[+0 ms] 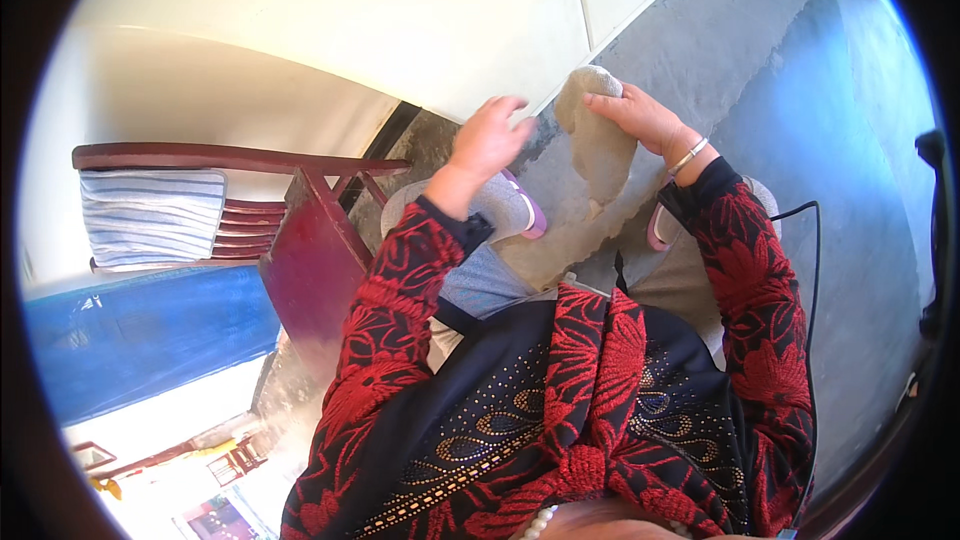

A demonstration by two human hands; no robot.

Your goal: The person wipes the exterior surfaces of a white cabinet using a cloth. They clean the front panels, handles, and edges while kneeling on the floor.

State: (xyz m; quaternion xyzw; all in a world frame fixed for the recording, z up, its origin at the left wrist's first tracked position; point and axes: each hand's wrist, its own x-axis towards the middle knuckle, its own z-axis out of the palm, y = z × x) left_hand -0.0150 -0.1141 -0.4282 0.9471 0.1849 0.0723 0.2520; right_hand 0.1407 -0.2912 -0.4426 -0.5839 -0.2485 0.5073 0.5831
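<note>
My right hand (654,118) grips a beige sock (600,146) near its upper end, thumb lying across the front. The sock hangs down in front of my lap, its lower end tapering towards the floor. To its left is my left hand (487,136), raised and slightly blurred, with its fingers apart and nothing in it. A gap separates that hand from the sock. Below them, purple-edged slippers (534,214) show beside my grey-clad legs (499,206).
A dark red wooden chair (311,270) stands at the left, with a striped cloth (154,217) over its back slats. Beyond it is a blue sheet (150,337). White panels (450,22) rise ahead from the grey concrete floor (787,112). A black cable (814,300) runs by my right arm.
</note>
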